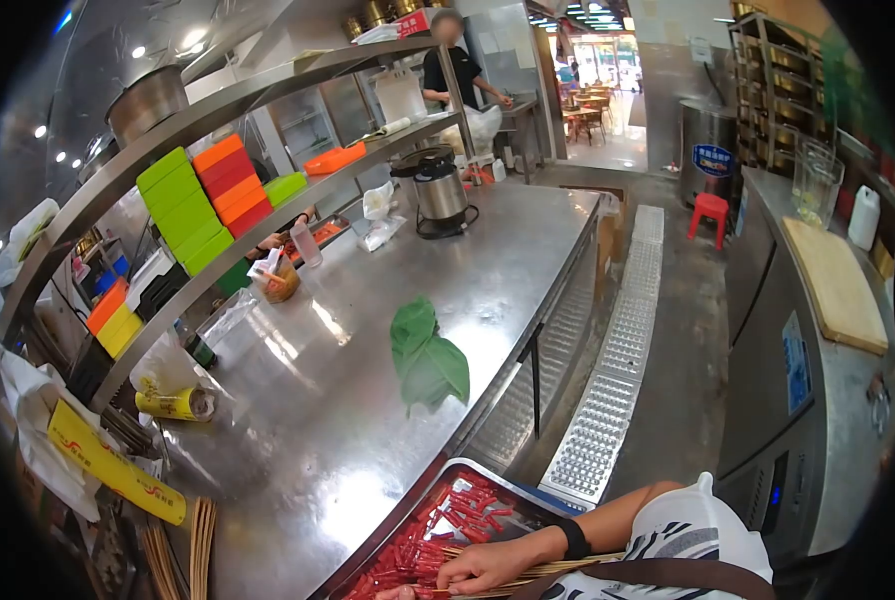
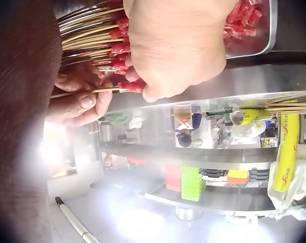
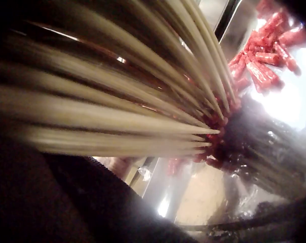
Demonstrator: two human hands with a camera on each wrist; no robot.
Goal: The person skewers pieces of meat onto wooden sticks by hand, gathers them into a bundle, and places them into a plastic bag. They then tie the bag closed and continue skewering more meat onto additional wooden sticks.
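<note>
My left hand (image 2: pixel 178 48) pinches a red piece (image 2: pixel 131 87) on the end of a thin stick, in the left wrist view. The fingers of my right hand (image 2: pixel 84 98) are curled round that stick lower down. Beside them lies a row of sticks (image 2: pixel 92 39) with red pieces on their ends. In the head view my right hand (image 1: pixel 483 568) is over the tray (image 1: pixel 543 505), and my left hand (image 1: pixel 398 593) is cut off by the bottom edge. Sticks (image 3: pixel 112 101) fill the right wrist view, hiding the right hand's grip.
Loose red pieces (image 1: pixel 468 505) lie in the tray. On the steel table (image 1: pixel 368 430) are green leaves (image 1: pixel 430 360), a metal pot (image 1: pixel 440 195), a yellow roll (image 1: pixel 173 404) and bundles of sticks (image 1: pixel 203 545). A shelf with coloured boxes (image 1: pixel 183 205) runs above; a person (image 1: pixel 453 75) stands beyond.
</note>
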